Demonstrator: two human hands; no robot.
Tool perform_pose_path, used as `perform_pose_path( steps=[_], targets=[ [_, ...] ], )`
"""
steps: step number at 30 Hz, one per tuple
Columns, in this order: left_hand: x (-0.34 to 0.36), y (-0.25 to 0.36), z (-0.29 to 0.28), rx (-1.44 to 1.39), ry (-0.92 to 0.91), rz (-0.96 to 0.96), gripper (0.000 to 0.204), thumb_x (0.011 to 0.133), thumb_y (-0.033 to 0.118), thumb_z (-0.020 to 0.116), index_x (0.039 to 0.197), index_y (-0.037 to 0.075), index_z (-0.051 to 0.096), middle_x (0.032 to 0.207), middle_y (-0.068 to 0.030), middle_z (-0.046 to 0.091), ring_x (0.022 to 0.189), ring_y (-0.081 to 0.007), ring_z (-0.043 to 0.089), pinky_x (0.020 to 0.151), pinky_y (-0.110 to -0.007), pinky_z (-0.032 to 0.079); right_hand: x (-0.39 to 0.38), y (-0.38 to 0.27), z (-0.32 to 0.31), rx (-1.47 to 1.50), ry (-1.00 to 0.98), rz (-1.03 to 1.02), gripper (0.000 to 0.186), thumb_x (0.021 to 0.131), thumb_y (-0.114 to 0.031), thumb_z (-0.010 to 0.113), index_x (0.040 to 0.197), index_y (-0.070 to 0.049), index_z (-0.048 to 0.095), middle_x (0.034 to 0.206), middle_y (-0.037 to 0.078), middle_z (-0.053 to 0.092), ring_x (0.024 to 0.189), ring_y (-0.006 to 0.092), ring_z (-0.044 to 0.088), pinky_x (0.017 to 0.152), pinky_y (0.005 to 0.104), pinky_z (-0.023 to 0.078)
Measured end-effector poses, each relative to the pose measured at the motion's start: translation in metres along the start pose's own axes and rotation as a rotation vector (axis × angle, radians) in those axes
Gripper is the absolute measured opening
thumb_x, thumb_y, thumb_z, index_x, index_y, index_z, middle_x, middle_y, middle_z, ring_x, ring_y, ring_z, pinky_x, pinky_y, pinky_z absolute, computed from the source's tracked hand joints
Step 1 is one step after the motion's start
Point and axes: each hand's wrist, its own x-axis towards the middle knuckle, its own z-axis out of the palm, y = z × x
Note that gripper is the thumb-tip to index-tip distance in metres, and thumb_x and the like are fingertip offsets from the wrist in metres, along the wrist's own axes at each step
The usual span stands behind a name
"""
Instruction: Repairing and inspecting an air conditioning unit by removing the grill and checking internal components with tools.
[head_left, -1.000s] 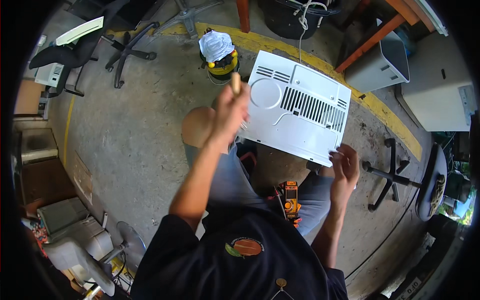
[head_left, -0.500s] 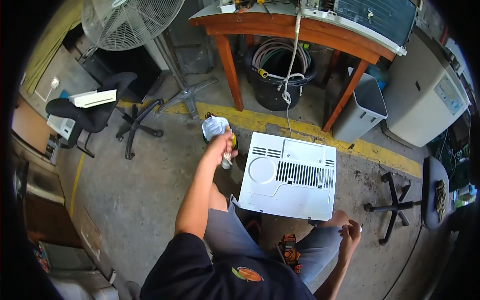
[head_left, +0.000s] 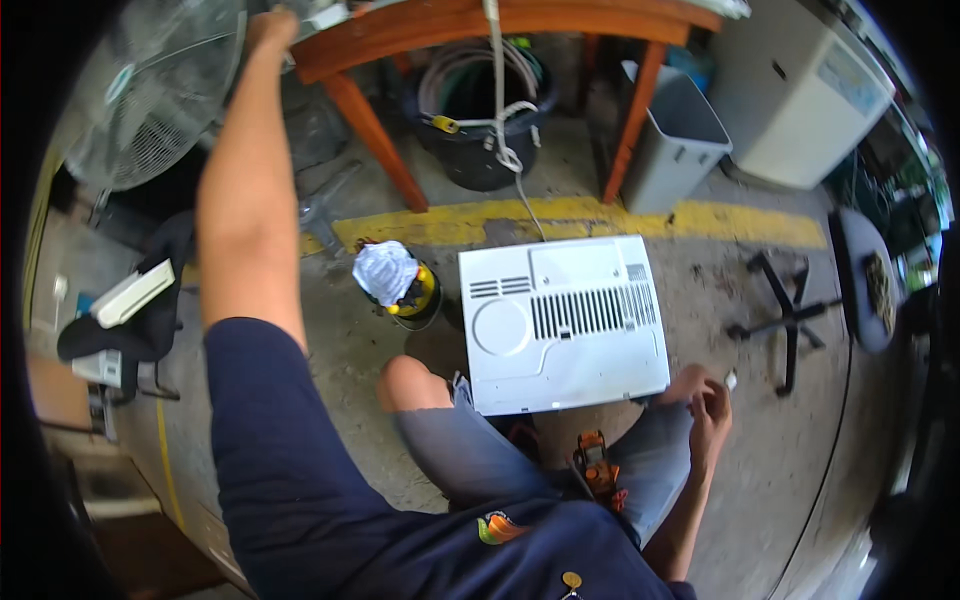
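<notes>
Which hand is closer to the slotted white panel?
Right. Your right hand is just off the panel, lower right; your left hand is far away, up by the table.

Soft light, bent edges (corners black).

Our left hand [head_left: 272, 28], near the wooden table [head_left: 420, 46]; our right hand [head_left: 711, 418], holding small white item [head_left: 731, 379]; one white vented panel [head_left: 565, 348].

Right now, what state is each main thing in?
White vented casing, vented side up
Orange meter, display unreadable
Grey bin, upright, open-topped
Pale cloth, bunched atop yellow-black container
Pedestal fan, spinning or stopped unclear
Left hand, outstretched, grasp unclear
Right hand, fingers bent
</notes>
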Motion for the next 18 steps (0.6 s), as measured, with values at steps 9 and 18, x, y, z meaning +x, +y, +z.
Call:
perform_pose_path(
  steps=[9, 18],
  targets=[
    [0.023, -0.027, 0.028, -0.088, 0.146, 0.342, 0.049, 0.105, 0.042, 0.057, 0.112, -0.003, 0.076, 0.109, -0.0187, 0.078, 0.086, -0.0299, 0.071, 0.077, -0.04, 0.053, -0.002, 0.008, 0.023, -0.137, -0.022, -0.019, 0.035, 0.096, -0.008, 0.069, 0.13, -0.001, 0.068, 0.11, 0.016, 0.074, 0.093, 0.0239, 0.067, 0.083, 0.0354, 0.054],
    [0.052, -0.099, -0.018, -0.149, 0.524, 0.56, 0.047, 0.104, 0.041, 0.06, 0.121, 0.001, 0.079, 0.115, -0.0132, 0.081, 0.101, -0.0286, 0.071, 0.096, -0.037, 0.053, 0.011, 0.018, 0.055, -0.115, -0.255, 0.127, 0.043, 0.095, -0.01, 0.072, 0.136, 0.001, 0.063, 0.106, 0.019, 0.071, 0.092, 0.0265, 0.068, 0.082, 0.0362, 0.055]
  ],
)
